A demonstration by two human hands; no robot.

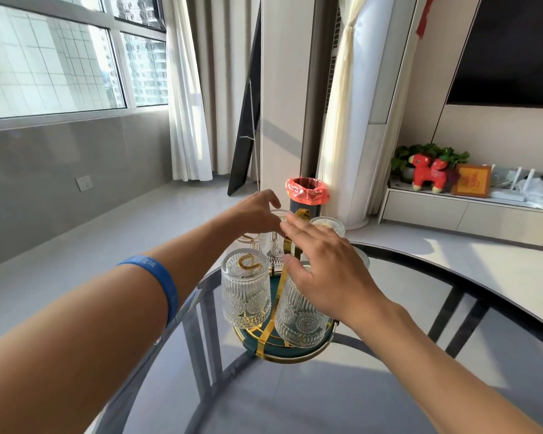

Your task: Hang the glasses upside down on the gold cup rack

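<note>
Glass table (389, 386) holds gold cup rack (265, 335) full of upside-down glasses (246, 289); right hand (325, 267) spread just over near rack glass, left hand (257, 213) loosely curled at far rack glass, grip unclear, so a knock could tip the rack.

**Around your workspace**

You have a round glass table (389, 386) nearest you. Beyond it, a dark bin with a red liner (307, 192) stands on the grey floor (76, 277), just beside a white column (355, 136). Far right, a low cabinet (470, 214) carries a red toy animal (427, 172), a green plant (420, 151) and a framed picture (471, 180). White curtains (188, 120) hang by the window (51, 64) at far left.
</note>
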